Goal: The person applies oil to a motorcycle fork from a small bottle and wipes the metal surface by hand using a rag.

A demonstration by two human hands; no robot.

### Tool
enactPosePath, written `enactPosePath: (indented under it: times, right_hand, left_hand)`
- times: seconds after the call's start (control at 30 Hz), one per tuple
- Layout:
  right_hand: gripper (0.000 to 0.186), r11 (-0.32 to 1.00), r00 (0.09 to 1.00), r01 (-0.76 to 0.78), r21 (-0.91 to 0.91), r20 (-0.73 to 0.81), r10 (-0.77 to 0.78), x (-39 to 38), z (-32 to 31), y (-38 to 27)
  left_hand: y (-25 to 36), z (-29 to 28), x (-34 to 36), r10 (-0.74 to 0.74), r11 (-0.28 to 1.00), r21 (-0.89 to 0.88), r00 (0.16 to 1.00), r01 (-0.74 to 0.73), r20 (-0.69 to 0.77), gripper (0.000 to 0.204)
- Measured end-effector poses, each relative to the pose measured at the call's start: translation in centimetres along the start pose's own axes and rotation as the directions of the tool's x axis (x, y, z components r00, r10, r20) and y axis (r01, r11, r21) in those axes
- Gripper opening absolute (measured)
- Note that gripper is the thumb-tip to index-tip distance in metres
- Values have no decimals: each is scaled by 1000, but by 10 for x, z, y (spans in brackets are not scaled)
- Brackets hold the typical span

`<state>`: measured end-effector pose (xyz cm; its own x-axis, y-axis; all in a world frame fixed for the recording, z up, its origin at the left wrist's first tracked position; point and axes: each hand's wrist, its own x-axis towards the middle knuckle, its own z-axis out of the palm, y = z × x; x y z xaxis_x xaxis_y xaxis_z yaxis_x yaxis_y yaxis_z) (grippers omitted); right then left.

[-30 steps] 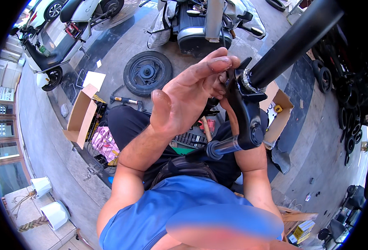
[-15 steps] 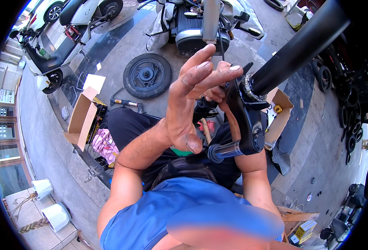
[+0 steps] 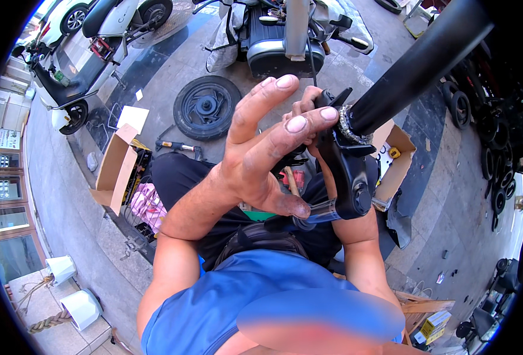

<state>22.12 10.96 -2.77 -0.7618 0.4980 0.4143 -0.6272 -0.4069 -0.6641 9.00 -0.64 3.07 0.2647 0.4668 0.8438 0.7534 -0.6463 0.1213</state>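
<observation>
A black scooter front fork (image 3: pixel 345 171) is held up in front of me, its thick black steering stem (image 3: pixel 421 65) slanting to the upper right. A ring of bearing balls (image 3: pixel 354 131) coated in grease sits round the stem's base. My left hand (image 3: pixel 252 157) has its fingers spread, with nothing in it. One fingertip is right beside the bearing ring; contact is hard to tell. The thumb lies near the shiny fork leg (image 3: pixel 325 211). Behind it, my right hand (image 3: pixel 306 106) is closed round the far part of the fork, partly hidden.
A wheel with tyre (image 3: pixel 207 108) lies on the floor ahead. Cardboard boxes with parts stand at left (image 3: pixel 119 163) and right (image 3: pixel 394 160). A hammer-like tool (image 3: pixel 178 145) lies near my knee. A parked scooter (image 3: pixel 72 83) is far left, and another vehicle (image 3: pixel 285 56) stands ahead.
My left hand has moved down and toward the fork, its fingers spreading wider and a fingertip coming to the bearing ring. The fork has shifted slightly left; my right hand stays on it.
</observation>
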Motion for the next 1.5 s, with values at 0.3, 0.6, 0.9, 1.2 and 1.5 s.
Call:
enactPosePath:
  times: [0.3,0.6,0.9,1.2,1.5]
  right_hand:
    - [52,957,968,-41,287,247,-33,7,-30,20]
    - [41,991,970,-108,81,-212,123,-18,0,12]
    - [33,962,985,-29,-273,-172,-20,-11,-5,4]
    - [45,963,986,-14,270,162,-32,5,-33,14]
    - [48,962,989,-63,265,143,26,0,-28,21]
  left_hand:
    - [-3,10,-11,-273,850,-489,958,195,-92,108]
    - [7,47,-5,-290,723,-669,955,175,-63,115]
    - [10,28,-10,-264,895,-380,964,233,-29,105]
    - [-4,0,-9,-301,855,-438,954,277,15,107]
    - [9,9,-1,-350,905,-279,935,321,-58,74]
